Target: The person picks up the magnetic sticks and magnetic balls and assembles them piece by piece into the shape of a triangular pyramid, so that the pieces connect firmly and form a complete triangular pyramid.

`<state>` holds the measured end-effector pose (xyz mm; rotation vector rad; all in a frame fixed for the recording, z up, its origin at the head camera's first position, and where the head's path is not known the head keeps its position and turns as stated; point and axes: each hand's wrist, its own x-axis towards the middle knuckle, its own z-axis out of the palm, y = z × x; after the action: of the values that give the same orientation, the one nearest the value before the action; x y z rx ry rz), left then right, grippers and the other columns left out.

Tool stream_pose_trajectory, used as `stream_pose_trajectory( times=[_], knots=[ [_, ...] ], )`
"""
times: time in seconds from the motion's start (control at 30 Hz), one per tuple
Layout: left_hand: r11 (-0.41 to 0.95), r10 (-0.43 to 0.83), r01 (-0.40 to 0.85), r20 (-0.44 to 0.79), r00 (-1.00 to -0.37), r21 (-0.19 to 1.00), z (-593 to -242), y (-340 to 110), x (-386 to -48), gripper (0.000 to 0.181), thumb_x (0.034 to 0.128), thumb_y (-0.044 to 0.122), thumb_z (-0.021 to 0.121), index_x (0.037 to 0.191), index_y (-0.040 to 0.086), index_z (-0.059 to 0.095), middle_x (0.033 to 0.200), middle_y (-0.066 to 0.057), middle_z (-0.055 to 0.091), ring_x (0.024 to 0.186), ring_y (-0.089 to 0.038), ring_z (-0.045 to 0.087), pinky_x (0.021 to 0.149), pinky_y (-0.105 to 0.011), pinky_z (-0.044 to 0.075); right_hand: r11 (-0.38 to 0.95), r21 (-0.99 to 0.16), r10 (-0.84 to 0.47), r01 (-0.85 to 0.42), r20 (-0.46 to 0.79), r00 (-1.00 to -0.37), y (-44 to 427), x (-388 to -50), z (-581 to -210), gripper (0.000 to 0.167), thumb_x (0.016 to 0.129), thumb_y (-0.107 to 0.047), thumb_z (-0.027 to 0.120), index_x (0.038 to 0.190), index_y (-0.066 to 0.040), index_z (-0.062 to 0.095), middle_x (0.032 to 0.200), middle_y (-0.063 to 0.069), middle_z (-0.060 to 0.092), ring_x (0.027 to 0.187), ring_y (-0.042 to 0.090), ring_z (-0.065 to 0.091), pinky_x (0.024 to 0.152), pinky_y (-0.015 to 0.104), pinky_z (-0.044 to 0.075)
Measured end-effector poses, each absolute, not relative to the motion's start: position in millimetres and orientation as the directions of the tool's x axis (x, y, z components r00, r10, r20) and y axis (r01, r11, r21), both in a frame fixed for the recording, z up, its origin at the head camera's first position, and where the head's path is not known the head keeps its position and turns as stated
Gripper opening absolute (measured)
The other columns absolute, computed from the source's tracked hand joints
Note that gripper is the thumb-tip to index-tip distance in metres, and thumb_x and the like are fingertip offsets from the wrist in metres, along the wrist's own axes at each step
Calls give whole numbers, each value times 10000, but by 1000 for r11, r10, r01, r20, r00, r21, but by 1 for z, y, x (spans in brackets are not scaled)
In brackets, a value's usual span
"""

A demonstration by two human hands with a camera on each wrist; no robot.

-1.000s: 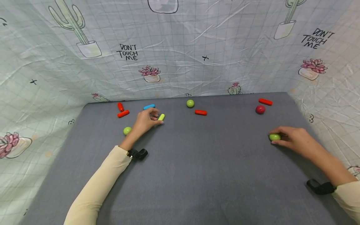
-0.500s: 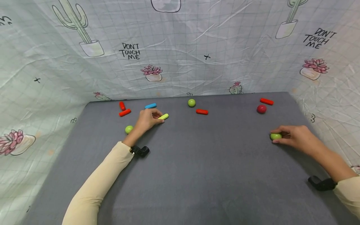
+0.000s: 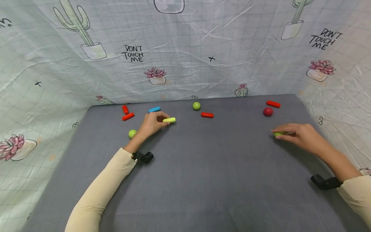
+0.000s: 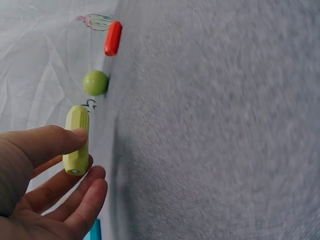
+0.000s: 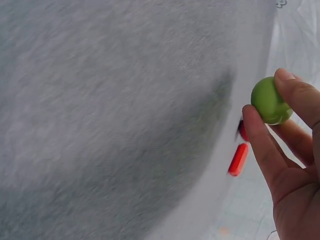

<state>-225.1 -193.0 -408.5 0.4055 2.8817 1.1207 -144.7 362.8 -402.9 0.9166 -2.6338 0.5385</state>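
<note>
My left hand pinches a short yellow capsule-shaped stick over the far left part of the table. In the left wrist view the stick has ridged sides and a small pale spot at its end; the thumb lies across it. On the right, my right hand holds a glossy green ball between thumb and fingers. The right wrist view shows this ball raised off the table, above its shadow. Nearest the left hand is a blue stick, partly covered by it.
Two red sticks and a green ball lie left. Another green ball and a red stick sit back centre. A red ball and red stick are back right. A printed cloth borders the grey table.
The yellow stick has turned in my left fingers from upright-slanted to nearly level, pointing right. My right hand has raised the green ball and moved slightly away from me and left.
</note>
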Motion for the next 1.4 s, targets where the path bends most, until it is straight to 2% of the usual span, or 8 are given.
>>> stream_pose_trajectory(
  times=[0.1,0.2,0.33,0.5,0.67,0.83,1.1,1.4],
  knots=[
    [693,248,239,86,-965,680,-406,-191,-223,212,905,140,794,1106,77,766,1070,-97,752,944,-224,716,789,-385,588,720,-271,-525,-638,388,-757,357,-146,-400,356,714,-25,882,1033,-170,815,1024,-31,777,970,-179,585,688,94,510],
    [681,253,250,99,-962,689,-403,-189,-220,223,900,131,798,1112,72,766,1068,-98,753,938,-220,722,783,-379,594,712,-295,-525,-638,379,-762,348,-147,-397,328,754,-40,866,1046,-179,814,1050,-31,770,1007,-152,592,757,68,475],
    [662,269,275,121,-955,697,-398,-185,-215,231,899,122,796,1121,63,766,1064,-106,753,929,-225,725,783,-369,598,702,-348,-519,-621,347,-781,336,-147,-394,319,794,-65,855,1095,-151,797,1087,-16,759,989,-114,608,781,63,478],
    [637,291,294,130,-948,712,-394,-180,-209,227,898,111,795,1118,60,770,1067,-104,751,929,-219,721,792,-369,601,685,-405,-522,-605,306,-796,320,-149,-391,403,759,-45,885,1140,-106,772,1118,14,737,880,-28,656,702,163,566],
    [620,305,316,150,-940,718,-395,-175,-205,217,892,100,798,1105,68,777,1087,-99,740,935,-211,714,801,-370,602,678,-413,-528,-609,302,-793,308,-149,-389,413,761,-29,880,1153,-81,761,1108,25,716,841,72,703,675,249,593],
    [602,308,328,167,-937,728,-397,-173,-201,204,879,105,812,1082,91,789,1062,-78,752,908,-185,716,781,-336,601,725,-435,-478,-534,239,-845,296,-149,-387,413,789,-92,880,1172,-80,726,1055,43,744,838,181,741,696,296,603],
    [578,327,353,187,-926,736,-398,-167,-199,216,867,128,825,1081,120,800,1033,-41,767,865,-140,710,735,-280,591,724,-463,-471,-511,209,-857,286,-150,-391,396,807,-132,874,1180,-106,744,1004,-3,759,826,110,739,718,358,601],
    [548,342,351,179,-922,759,-398,-163,-194,219,868,135,823,1085,121,798,1038,-35,767,888,-132,720,747,-269,595,693,-475,-502,-542,223,-836,271,-152,-394,411,817,-137,865,1204,-64,749,1025,39,770,816,115,732,706,324,596]
  ],
)
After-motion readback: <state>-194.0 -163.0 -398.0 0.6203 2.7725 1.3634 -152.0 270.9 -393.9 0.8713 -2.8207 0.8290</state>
